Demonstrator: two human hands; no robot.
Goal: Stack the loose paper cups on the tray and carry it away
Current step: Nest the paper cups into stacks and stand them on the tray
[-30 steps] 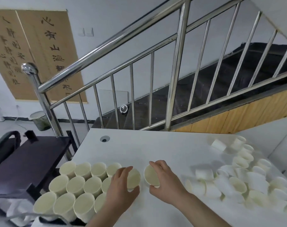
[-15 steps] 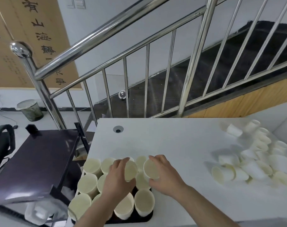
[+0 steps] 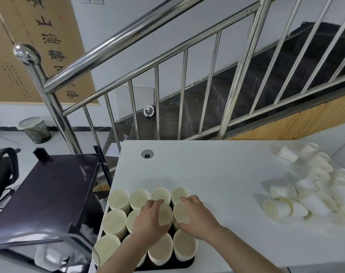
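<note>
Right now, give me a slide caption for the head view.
Both hands, left and right, lower paper cups into stacks on the black tray.

Bright, even indoor light. Soft shadows on the white tabletop [image 3: 217, 174]. Glare streaking the steel handrail [image 3: 128, 36]. Strong wide-angle bending at edges; slight blur over the loose cups [image 3: 315, 194].

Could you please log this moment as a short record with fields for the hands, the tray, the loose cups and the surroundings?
left hand: left hand grips a paper cup over the tray's middle row
right hand: right hand grips a second cup beside it
tray: dark tray at the near left of the white table, filled with upright cups in rows
loose cups: pile of loose cups at the table's right, many lying on their sides
surroundings: steel stair railing behind; dark side table at left
</note>
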